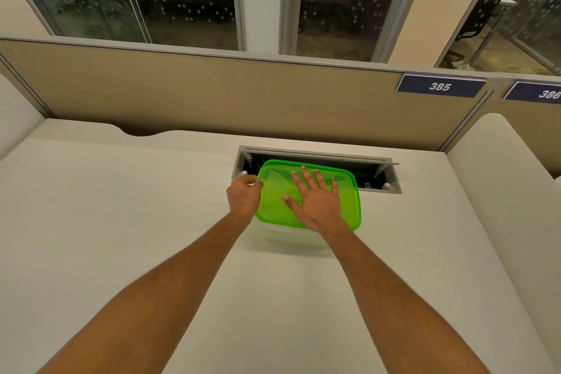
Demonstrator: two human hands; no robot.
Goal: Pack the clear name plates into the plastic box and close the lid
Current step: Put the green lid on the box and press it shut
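A translucent green lid (346, 191) lies on top of a clear plastic box (288, 238) in the middle of the white desk (121, 237). My right hand (314, 202) rests flat on the lid, palm down with fingers spread. My left hand (244, 196) curls around the lid's left edge, fingertips pinching its far left corner. The box's contents are hidden under the lid and my hands; no name plates show.
Just behind the box an open cable tray (379, 175) is sunk into the desk. A tan partition (243, 94) with number signs 385 (440, 87) and 386 (543, 94) stands at the back. White side panels flank the desk.
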